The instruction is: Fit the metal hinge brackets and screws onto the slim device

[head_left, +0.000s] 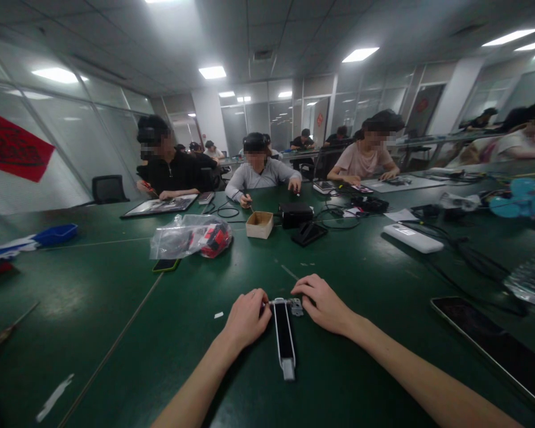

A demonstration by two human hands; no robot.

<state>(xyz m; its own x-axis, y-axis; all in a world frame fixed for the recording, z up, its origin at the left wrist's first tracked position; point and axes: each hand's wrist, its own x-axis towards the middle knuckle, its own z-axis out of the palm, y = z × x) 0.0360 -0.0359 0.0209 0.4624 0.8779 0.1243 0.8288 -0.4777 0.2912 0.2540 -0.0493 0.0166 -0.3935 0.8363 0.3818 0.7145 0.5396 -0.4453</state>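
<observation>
A long, narrow device (284,333) with a white frame and black face lies on the green table, its grey block end towards me. My left hand (248,315) is beside its far left corner, fingers curled together; whatever they pinch is hidden. At the far right corner sits a small silvery metal piece (296,307) with holes, like a hinge or bracket. My right hand (323,303) hovers over or rests beside that piece, its fingers bent but apart. Whether the right fingertips touch the metal cannot be made out.
Ahead stand an open cardboard box (259,226), a black box (295,215) and a clear plastic bag (191,236) with red items. A white power-bank-like device (412,238), cables and a large dark phone (494,351) lie to the right. Several people work across the table.
</observation>
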